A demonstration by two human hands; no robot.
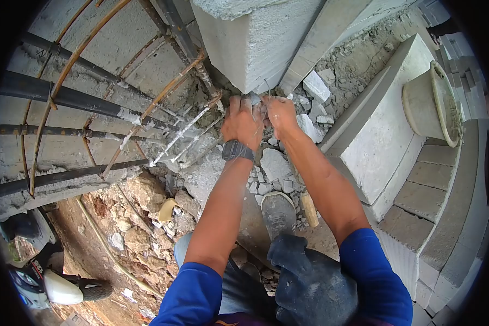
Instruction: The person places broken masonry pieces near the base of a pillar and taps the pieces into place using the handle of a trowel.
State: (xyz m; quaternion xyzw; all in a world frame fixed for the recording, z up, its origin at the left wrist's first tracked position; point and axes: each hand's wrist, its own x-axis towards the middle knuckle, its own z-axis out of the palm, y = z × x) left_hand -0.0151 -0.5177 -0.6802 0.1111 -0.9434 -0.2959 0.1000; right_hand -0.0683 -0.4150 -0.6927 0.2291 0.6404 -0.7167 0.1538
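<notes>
My left hand, with a dark watch on its wrist, is at the lower corner of a pale concrete block column. My right hand is close beside it, its fingers curled together. Between the fingertips shows a small grey piece, and a thin wire rises near them. What exactly the fingers grip is too small to make out. Rusty rebar with tied rings stands just left of my left hand.
Broken block rubble lies right of the column. A mortar-stained bucket rests on stacked blocks at the right. A wooden-handled tool lies near my shoe. A motorbike is at lower left.
</notes>
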